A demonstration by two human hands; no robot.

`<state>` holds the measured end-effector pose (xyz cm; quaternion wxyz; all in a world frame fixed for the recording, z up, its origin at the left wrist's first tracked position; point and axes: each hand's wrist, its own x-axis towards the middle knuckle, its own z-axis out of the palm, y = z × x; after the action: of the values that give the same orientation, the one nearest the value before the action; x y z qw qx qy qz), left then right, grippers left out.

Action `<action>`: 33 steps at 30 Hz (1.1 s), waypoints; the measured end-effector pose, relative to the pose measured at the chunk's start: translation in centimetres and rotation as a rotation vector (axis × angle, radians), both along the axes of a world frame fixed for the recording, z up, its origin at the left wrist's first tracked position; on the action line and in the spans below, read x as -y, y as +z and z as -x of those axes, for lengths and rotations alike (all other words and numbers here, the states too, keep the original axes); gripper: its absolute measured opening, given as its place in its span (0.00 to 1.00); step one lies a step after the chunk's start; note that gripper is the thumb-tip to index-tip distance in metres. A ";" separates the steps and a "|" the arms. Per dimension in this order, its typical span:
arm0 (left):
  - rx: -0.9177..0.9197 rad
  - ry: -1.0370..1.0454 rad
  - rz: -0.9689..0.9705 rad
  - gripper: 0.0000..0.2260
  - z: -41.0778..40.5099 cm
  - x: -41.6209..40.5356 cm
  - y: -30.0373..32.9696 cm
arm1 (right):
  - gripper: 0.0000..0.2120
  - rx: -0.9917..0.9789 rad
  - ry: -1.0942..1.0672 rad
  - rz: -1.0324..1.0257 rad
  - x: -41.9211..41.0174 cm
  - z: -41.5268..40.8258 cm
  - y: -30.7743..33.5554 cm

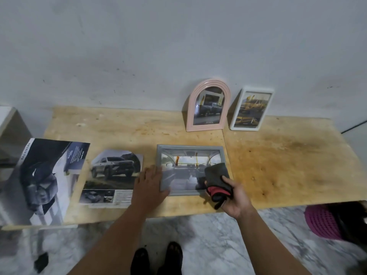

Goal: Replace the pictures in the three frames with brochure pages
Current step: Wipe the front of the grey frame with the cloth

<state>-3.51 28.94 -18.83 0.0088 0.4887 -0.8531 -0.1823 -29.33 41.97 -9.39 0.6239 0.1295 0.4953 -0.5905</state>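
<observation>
A grey rectangular frame lies flat near the front of the wooden table, showing a car-interior picture. My left hand rests flat on its left edge with the fingers spread. My right hand grips a dark grey cloth with red trim that lies on the frame's right end. A pink arched frame and a white frame lean upright against the wall, each holding a car picture. Left of the grey frame lies a brochure page showing an SUV, and further left an open brochure.
A pale box or shelf stands at the table's left end. A magenta basket sits on the marble floor under the right end. My feet in dark sandals stand below the table's front edge. A small dark object lies on the floor.
</observation>
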 end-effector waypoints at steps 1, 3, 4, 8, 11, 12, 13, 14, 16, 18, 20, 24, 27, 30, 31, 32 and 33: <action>0.011 -0.013 0.024 0.40 -0.2 0.6 -0.4 | 0.22 -0.002 0.001 0.005 0.4 0.0 -0.5; 0.026 -0.050 0.036 0.39 -0.5 1.5 -1.4 | 0.24 -0.022 0.039 -0.016 1.3 -0.5 -1.0; 0.025 -0.069 0.032 0.39 -0.6 1.8 -1.9 | 0.24 -0.055 0.067 -0.032 1.8 -0.9 -1.1; 0.013 -0.072 0.056 0.36 -0.8 2.0 -3.6 | 0.23 -0.479 0.249 -0.126 5.7 -1.9 -1.2; 0.027 -0.067 0.107 0.33 -1.0 1.7 -4.2 | 0.16 -0.967 0.389 -0.126 9.4 -1.7 -2.4; 0.026 -0.067 0.117 0.32 -0.9 1.7 -4.3 | 0.14 -1.164 0.468 -0.112 10.6 -1.5 -3.0; 0.023 -0.064 0.126 0.31 -0.9 1.6 -4.3 | 0.15 -1.356 0.550 -0.082 11.7 -1.3 -3.4; 0.021 -0.062 0.133 0.31 -0.9 1.7 -4.3 | 0.16 -1.518 0.616 -0.032 12.7 -1.1 -3.8; 0.020 -0.057 0.132 0.31 -0.9 1.6 -4.4 | 0.17 -1.768 0.736 0.071 14.4 -0.8 -5.4; 0.025 -0.054 0.137 0.31 -1.0 1.6 -4.6 | 0.18 -1.949 0.893 0.126 15.6 -1.0 -7.0; 0.026 -0.051 0.144 0.31 -1.0 1.6 -4.7 | 0.18 -2.073 1.032 0.184 16.1 -1.6 -8.4; 0.011 -0.049 0.169 0.32 -1.0 1.6 -4.8 | 0.15 -2.204 1.016 0.232 15.2 -2.9 -11.1; 0.015 -0.047 0.179 0.32 -1.0 1.6 -4.9 | 0.13 -2.240 0.948 0.230 14.6 -3.7 -11.6; 0.008 -0.047 0.177 0.32 -0.9 1.7 -4.9 | 0.13 -2.274 0.940 0.304 14.1 -4.2 -11.5; 0.011 -0.047 0.179 0.32 -0.9 1.7 -4.9 | 0.13 -2.273 0.946 0.332 13.8 -4.3 -11.5; 0.016 -0.046 0.180 0.31 -1.0 1.6 -5.0 | 0.13 -2.266 0.953 0.350 13.6 -4.6 -11.5; 0.020 -0.043 0.180 0.31 -1.0 1.6 -5.0 | 0.13 -2.256 0.959 0.359 13.3 -4.8 -11.6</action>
<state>-2.53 27.34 -23.80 0.0401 0.4692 -0.8765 -0.1000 -24.57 28.68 -20.96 0.0109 -0.7329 0.6649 -0.1435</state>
